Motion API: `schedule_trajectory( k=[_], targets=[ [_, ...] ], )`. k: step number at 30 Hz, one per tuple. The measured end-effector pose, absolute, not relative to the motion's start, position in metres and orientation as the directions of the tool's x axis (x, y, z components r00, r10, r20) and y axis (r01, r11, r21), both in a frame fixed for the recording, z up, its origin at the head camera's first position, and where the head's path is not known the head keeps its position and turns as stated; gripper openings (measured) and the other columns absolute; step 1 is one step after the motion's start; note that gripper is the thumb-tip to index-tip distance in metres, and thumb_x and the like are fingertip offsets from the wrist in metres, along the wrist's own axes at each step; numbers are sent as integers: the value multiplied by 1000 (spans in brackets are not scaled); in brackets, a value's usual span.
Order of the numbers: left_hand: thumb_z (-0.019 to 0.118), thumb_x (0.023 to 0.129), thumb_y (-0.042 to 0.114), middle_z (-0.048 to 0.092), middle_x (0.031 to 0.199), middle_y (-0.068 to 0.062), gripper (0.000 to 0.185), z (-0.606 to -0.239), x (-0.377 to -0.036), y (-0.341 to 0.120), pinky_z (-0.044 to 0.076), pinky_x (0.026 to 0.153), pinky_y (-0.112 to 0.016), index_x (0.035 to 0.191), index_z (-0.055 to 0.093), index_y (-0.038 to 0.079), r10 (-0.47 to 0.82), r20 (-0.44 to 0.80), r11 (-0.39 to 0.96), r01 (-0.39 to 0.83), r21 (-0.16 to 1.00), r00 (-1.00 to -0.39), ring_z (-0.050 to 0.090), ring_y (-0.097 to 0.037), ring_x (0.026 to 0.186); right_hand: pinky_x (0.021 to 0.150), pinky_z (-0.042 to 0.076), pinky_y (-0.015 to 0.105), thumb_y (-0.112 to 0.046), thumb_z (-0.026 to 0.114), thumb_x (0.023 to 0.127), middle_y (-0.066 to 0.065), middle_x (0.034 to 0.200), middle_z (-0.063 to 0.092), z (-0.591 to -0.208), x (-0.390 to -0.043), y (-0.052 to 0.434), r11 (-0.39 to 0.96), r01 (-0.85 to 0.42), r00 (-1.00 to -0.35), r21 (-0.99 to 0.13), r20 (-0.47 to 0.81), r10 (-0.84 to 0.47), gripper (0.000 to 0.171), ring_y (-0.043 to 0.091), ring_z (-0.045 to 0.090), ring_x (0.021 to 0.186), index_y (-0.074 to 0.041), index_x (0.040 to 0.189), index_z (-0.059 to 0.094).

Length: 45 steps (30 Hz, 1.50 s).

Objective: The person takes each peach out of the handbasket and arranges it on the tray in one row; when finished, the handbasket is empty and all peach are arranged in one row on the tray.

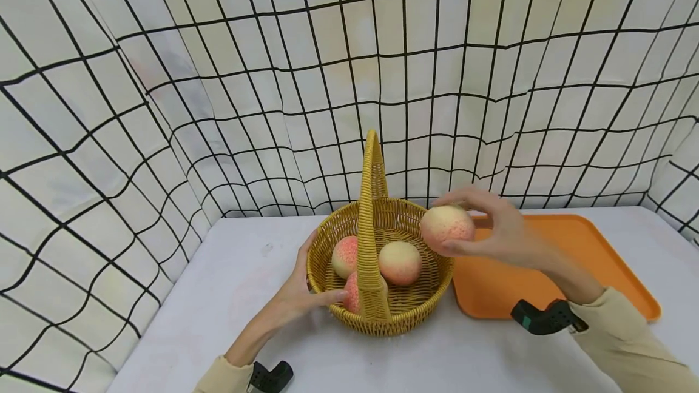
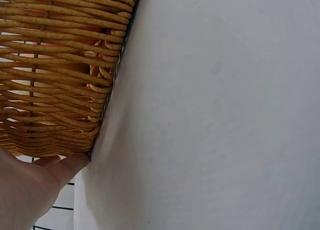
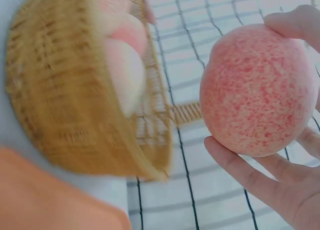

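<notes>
step: moving a peach [image 1: 448,228] basket↔tray, direction unclear | r hand [image 1: 505,232] fingers curled round it, over basket [image 1: 382,308] r rim | l hand [image 1: 297,293] flat vs basket l wall | 3 peaches in basket | tray [image 1: 568,247] r of basket | next: prob keep basket steady
</notes>
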<state>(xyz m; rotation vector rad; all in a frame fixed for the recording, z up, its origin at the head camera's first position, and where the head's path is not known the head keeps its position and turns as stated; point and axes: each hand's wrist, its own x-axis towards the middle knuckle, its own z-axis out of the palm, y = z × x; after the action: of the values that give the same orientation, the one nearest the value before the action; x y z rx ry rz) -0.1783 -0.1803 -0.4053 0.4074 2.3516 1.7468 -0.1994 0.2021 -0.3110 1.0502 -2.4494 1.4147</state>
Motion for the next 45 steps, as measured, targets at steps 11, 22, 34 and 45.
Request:
schedule_trajectory(
  k=[11, 22, 34, 45],
  targets=[
    [91, 81, 34, 6, 173, -20, 132, -405, -175, -182, 18, 122, -66, 168, -9, 23, 323, 10, 278, 105, 955, -946, 14, -43, 157, 84, 59, 37, -21, 85, 90, 3, 133, 62, -337, -202, 264, 499, -408, -867, -765, 152, -475, 46, 27, 58, 112, -20, 132, 65],
    [90, 81, 34, 8, 173, -21, 132, -407, -171, -180, 19, 123, -64, 168, -8, 24, 296, -10, 298, 82, 951, -955, 15, -43, 157, 83, 51, 38, -32, 83, 90, 6, 127, 64, -369, -215, 265, 567, -325, -835, -757, -52, -547, 50, 30, 57, 108, -14, 133, 66],
    [91, 80, 35, 8, 173, -19, 133, -406, -174, -180, 18, 123, -63, 168, -8, 23, 311, 5, 270, 94, 958, -950, 14, -41, 158, 97, 51, 54, -23, 75, 99, 3, 129, 66, -377, -215, 251, 614, -503, -853, -608, 236, -466, 30, 32, 62, 120, -14, 127, 71],
    [90, 81, 33, 11, 173, -17, 130, -405, -176, -178, 20, 122, -64, 168, -6, 25, 316, 17, 268, 107, 958, -949, 17, -40, 158, 87, 58, 41, -33, 94, 79, -3, 122, 62, -381, -209, 247, 681, -572, -819, -458, 269, -507, 47, 20, 62, 108, -19, 119, 73]
  ],
)
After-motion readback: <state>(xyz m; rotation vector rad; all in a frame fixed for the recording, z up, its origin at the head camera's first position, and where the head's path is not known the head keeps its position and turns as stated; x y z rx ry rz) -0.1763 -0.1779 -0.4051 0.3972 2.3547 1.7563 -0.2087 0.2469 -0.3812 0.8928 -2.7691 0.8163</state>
